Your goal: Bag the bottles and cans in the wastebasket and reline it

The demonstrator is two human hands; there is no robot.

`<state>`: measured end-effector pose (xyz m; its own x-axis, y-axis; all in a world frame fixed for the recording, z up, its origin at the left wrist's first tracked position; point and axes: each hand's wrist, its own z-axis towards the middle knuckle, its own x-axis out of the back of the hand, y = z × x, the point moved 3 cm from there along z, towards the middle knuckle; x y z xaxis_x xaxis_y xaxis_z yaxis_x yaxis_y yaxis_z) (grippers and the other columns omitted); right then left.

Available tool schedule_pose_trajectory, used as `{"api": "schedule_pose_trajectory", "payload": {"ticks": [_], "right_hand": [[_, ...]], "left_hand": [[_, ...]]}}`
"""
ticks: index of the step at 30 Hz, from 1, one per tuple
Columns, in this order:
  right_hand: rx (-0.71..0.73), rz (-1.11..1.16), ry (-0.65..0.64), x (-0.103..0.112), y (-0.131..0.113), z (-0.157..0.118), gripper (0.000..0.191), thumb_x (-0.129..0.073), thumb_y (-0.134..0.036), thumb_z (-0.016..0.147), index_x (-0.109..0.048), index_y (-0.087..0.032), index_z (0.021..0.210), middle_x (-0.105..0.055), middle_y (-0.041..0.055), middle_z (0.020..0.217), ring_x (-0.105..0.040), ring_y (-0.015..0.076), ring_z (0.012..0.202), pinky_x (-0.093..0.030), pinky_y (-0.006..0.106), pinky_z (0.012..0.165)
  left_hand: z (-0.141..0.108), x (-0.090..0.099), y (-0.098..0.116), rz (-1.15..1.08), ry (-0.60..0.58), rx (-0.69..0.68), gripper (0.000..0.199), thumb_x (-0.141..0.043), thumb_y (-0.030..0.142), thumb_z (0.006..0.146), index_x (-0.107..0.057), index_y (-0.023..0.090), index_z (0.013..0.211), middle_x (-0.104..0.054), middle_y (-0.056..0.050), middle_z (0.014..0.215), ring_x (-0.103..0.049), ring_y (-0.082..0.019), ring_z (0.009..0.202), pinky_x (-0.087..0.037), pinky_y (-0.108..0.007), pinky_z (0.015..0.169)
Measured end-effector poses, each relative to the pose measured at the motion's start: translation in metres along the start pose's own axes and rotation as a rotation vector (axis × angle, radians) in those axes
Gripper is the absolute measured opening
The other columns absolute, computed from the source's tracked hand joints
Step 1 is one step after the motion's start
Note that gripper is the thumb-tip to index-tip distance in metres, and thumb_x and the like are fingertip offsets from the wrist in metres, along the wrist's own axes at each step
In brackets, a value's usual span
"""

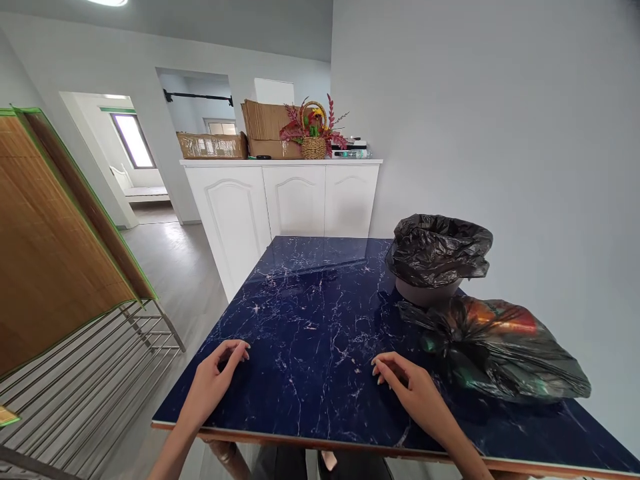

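On the left part of the dark blue, marble-patterned table (310, 327) rests my left hand (217, 377), fingers curled and thumb tip close to the index finger. Nothing shows in it. My right hand (407, 387) lies further right on the same tabletop, closed in a similar loose curl, with no object visible in it. Nearest to it is a knotted black plastic bag (520, 360), lying on its side; something orange-red shows through the thin film. Behind that bag stands a grey bin (425, 292) with a black bin liner (440, 250) folded over its rim.
Beyond the table, a white cabinet (295, 200) carries cardboard boxes (213, 145) and a wicker basket (314, 147) of artificial flowers. At left is a metal rack (155, 327) with a bamboo mat (55, 247). A plain wall (500, 133) borders the right side.
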<state>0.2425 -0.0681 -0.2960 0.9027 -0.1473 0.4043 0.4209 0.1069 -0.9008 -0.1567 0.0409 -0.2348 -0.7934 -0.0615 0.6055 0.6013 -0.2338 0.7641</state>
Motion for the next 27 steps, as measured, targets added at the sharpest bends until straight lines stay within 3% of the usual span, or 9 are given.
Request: {"api": "schedule_pose_trajectory", "payload": {"ticks": [5, 19, 27], "right_hand": [[-0.058, -0.003, -0.002, -0.0007, 0.0029, -0.0027, 0.042, -0.051, -0.063, 0.105, -0.071, -0.027, 0.111, -0.077, 0.0051, 0.100, -0.073, 0.0228, 0.094, -0.053, 0.032, 0.084], [-0.053, 0.012, 0.009, -0.0037, 0.0022, -0.0018, 0.039, -0.054, -0.063, 0.104, -0.071, -0.027, 0.104, -0.074, 0.0024, 0.093, -0.071, 0.0210, 0.090, -0.051, 0.030, 0.084], [-0.056, 0.042, 0.029, -0.0050, 0.0052, -0.0010, 0.041, -0.054, -0.065, 0.103, -0.068, -0.027, 0.101, -0.073, 0.0036, 0.092, -0.070, 0.0231, 0.089, -0.052, 0.033, 0.086]], "left_hand": [[-0.0006, 0.0006, -0.0010, -0.002, 0.001, 0.017, 0.053, -0.055, 0.075, 0.092, -0.074, 0.025, 0.094, -0.077, -0.003, 0.091, -0.072, -0.023, 0.085, -0.053, -0.029, 0.075], [0.0000, 0.0021, -0.0033, -0.029, -0.023, 0.011, 0.054, -0.055, 0.076, 0.092, -0.074, 0.025, 0.093, -0.075, -0.003, 0.088, -0.072, -0.024, 0.084, -0.055, -0.032, 0.084], [-0.0004, 0.0030, -0.0009, -0.016, -0.014, -0.044, 0.056, -0.053, 0.077, 0.092, -0.075, 0.025, 0.090, -0.075, -0.004, 0.085, -0.072, -0.025, 0.082, -0.057, -0.033, 0.081]]}}
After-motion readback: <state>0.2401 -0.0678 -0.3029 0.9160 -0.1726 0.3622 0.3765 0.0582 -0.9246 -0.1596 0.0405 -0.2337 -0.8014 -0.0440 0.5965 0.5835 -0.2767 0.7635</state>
